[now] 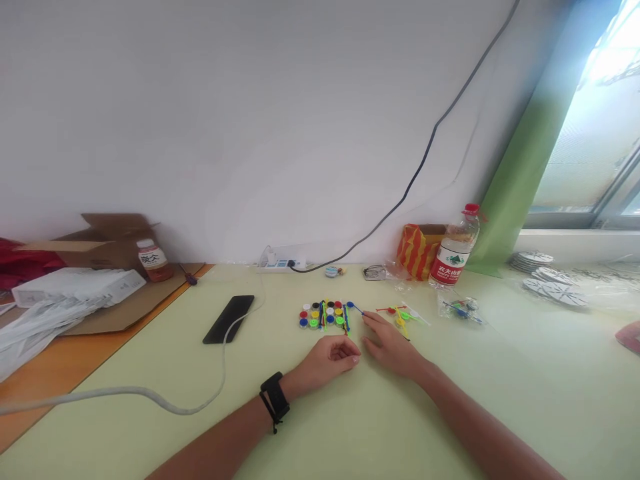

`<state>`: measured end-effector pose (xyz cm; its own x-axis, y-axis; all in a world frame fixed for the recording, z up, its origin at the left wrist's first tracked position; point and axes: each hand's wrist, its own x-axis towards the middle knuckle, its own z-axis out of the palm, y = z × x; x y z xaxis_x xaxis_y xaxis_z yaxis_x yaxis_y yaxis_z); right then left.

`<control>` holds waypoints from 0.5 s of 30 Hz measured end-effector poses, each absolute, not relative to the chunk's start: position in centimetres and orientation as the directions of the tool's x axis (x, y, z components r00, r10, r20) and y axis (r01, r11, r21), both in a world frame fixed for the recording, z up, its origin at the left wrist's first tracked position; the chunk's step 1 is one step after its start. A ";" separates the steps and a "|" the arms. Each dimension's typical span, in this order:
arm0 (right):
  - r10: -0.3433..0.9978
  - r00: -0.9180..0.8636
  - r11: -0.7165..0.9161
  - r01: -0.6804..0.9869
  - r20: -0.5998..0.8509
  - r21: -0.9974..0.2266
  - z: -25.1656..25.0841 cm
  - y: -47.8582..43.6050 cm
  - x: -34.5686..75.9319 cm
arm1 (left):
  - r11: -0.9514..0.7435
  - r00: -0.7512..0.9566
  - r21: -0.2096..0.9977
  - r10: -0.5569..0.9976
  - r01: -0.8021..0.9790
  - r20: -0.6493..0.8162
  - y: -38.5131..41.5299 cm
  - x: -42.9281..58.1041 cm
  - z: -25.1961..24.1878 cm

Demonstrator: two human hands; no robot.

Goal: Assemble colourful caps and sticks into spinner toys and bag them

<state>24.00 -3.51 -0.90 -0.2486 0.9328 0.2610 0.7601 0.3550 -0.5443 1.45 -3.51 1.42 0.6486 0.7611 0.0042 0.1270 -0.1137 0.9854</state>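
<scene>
Small round pieces in several colours (pixel 314 315) lie in rows on the pale green table, with thin coloured sticks (pixel 324 315) among them. My left hand (pixel 334 360), a black watch on its wrist, rests just below them with fingers curled together; whether anything is inside is too small to tell. To its right my right hand (pixel 389 343) lies low over the table, fingers spread. Its fingertips touch the end of a blue stick with a round head (pixel 351 305). Beyond that hand lie loose red, yellow, green and white pieces (pixel 404 315), partly covered by it.
A black phone (pixel 229 320) and a white cable (pixel 223 373) lie to the left, near cardboard (pixel 115 310) and a small bottle (pixel 154 260). Toward the back right stand a large bottle (pixel 453 257), a red-yellow bag (pixel 417 253) and a bagged set of pieces (pixel 463 309).
</scene>
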 end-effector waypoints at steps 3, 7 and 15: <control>0.931 -0.249 0.359 0.757 0.267 -0.546 -0.9 -3.5 23.9 | -0.116 0.650 0.985 0.760 0.130 0.004 -3.5 1.5 1.4; 0.925 -0.260 0.375 0.747 0.278 -0.548 -1.0 -3.6 23.9 | -0.125 0.645 0.984 0.764 0.126 0.014 -3.5 1.5 1.4; 0.917 -0.270 0.393 0.740 0.293 -0.546 -1.2 -3.5 23.8 | -0.141 0.641 0.982 0.767 0.126 0.028 -3.6 1.5 1.4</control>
